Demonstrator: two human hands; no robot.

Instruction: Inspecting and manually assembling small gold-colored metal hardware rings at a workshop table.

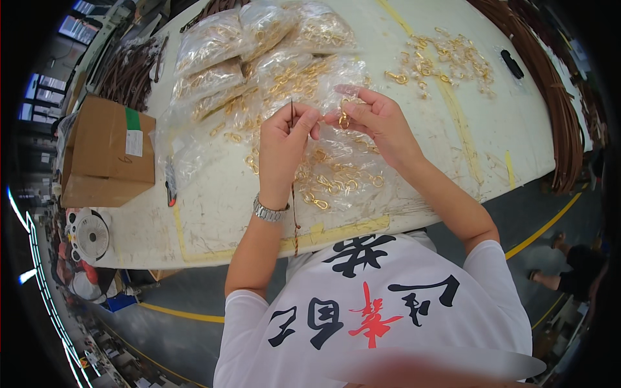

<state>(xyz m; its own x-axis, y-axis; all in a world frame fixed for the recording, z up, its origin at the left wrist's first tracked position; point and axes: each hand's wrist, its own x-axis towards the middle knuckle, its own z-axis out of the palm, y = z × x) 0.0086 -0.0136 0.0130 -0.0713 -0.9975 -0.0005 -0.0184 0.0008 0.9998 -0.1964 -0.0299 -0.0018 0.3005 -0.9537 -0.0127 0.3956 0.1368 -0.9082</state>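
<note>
A person stood at a white table (213,213), seen from above, with both forearms reaching in from below. The left hand (284,139), with a metal watch (268,211) on the wrist, was closed in a pinch: thumb and forefinger gripped a thin brown cord (295,207) near its top end, which stuck up just above the fingertips. The rest of the cord hung down past the wrist to the table's near edge. The right hand (375,119) was just beside the left, its fingers curled and its thumb and forefinger closed on a small gold clasp (344,119), held close to the cord's tip. Whether clasp and cord touched could not be told.

Under the hands lay clear bags of clasps (259,61), spread across the middle of the table, some open with clasps spilling out. A loose pile of clasps (446,61) lay farther right, with a small black object (512,63) beside it. A cardboard box (107,152) sat at the left edge, and bundles of brown cords (129,71) lay behind it. More brown cords (556,97) curved along the right edge
</note>
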